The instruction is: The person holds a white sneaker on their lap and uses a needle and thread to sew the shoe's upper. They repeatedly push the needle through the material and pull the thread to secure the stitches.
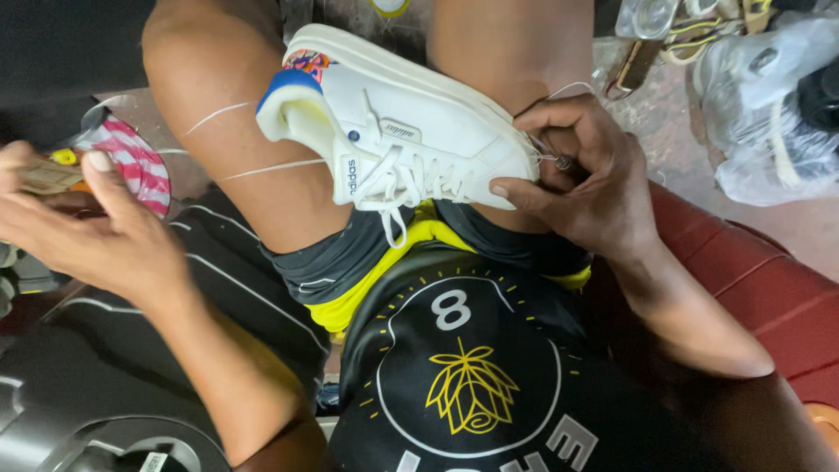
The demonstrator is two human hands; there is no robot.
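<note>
Right hand (581, 179) pinches the needle (564, 162) at the white sneaker (411, 131) toe; left hand (83, 218) grips the thread spool (48, 173) — thread (271, 169) wants steady tension.

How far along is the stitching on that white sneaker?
Done: cannot tell; no finished stitches show. In hand: the white sneaker lies clamped between the knees; the right hand pinches a needle at the toe edge, and the left hand pulls white thread taut. Left: how much seam remains is hidden.
</note>
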